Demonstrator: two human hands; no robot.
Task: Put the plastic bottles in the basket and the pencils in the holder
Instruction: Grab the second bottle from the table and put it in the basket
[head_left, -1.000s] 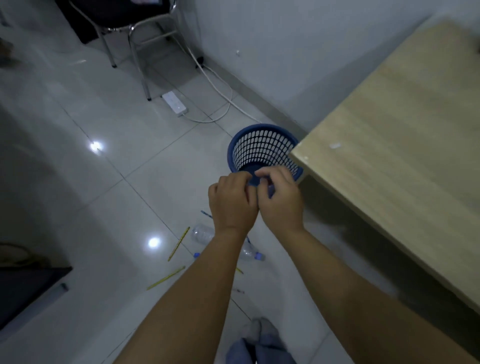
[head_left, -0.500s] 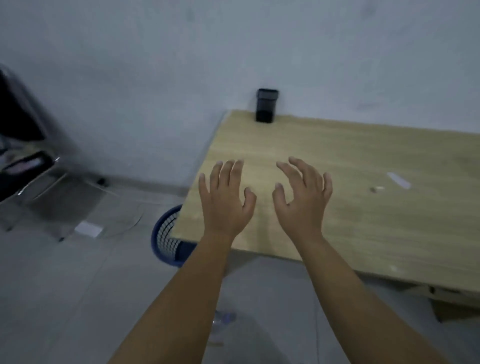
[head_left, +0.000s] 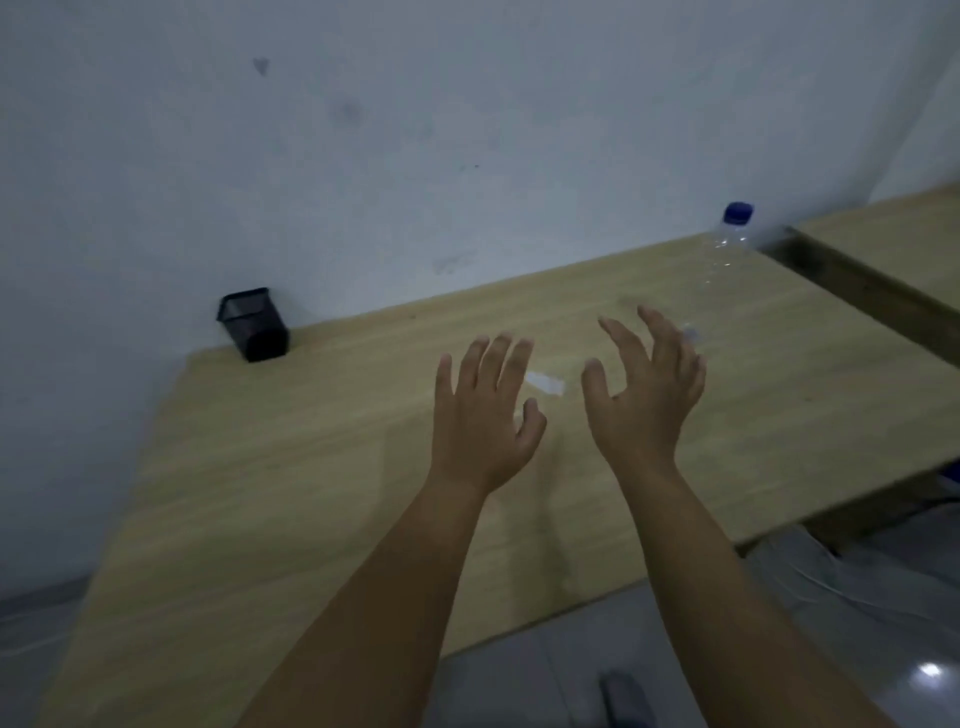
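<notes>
A clear plastic bottle (head_left: 723, 260) with a blue cap stands upright at the far right of the wooden table (head_left: 291, 493). A black mesh pencil holder (head_left: 253, 325) stands at the table's back left corner against the wall. My left hand (head_left: 483, 415) and my right hand (head_left: 644, 389) hover over the middle of the table, fingers spread, holding nothing. The right hand is just in front of and below the bottle, not touching it. The basket and the pencils are out of view.
A small white scrap (head_left: 545, 384) lies on the table between my hands. A second wooden table (head_left: 893, 234) stands at the far right across a gap. The white wall (head_left: 415, 156) runs behind. Tiled floor (head_left: 831, 649) shows below right.
One second ago both hands were together over the blue basket on the floor. The view has since swung up and right onto the table, and the hands have opened and spread.
</notes>
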